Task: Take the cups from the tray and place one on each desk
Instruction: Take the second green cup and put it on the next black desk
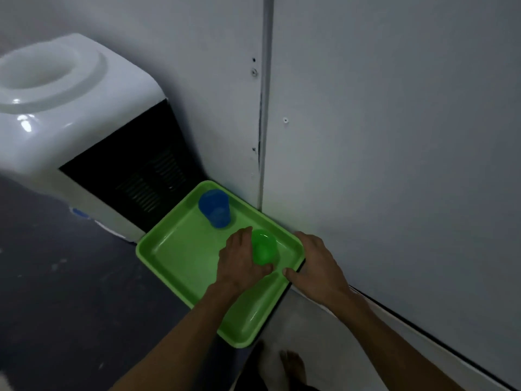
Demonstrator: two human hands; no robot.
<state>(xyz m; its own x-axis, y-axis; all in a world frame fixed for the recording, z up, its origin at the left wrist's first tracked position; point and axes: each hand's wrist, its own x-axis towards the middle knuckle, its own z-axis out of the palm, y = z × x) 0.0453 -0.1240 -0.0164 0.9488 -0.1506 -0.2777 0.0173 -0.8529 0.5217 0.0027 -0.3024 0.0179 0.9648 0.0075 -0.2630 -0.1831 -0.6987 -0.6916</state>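
Observation:
A light green tray (pixel 180 249) lies on a dark surface, pushed against a grey wall. A blue cup (pixel 214 208) stands at the tray's far end. A green cup (pixel 264 246) stands near the tray's right edge. My left hand (pixel 242 261) wraps around the green cup's left side, fingers and thumb curled against it. My right hand (pixel 313 263) rests on the tray's right rim beside the wall, thumb on the rim.
A white water dispenser (pixel 70 131) with a black vented side stands left of the tray. The grey wall panel (pixel 394 165) runs along the right. A bare foot (pixel 293 368) shows on the floor below the tray.

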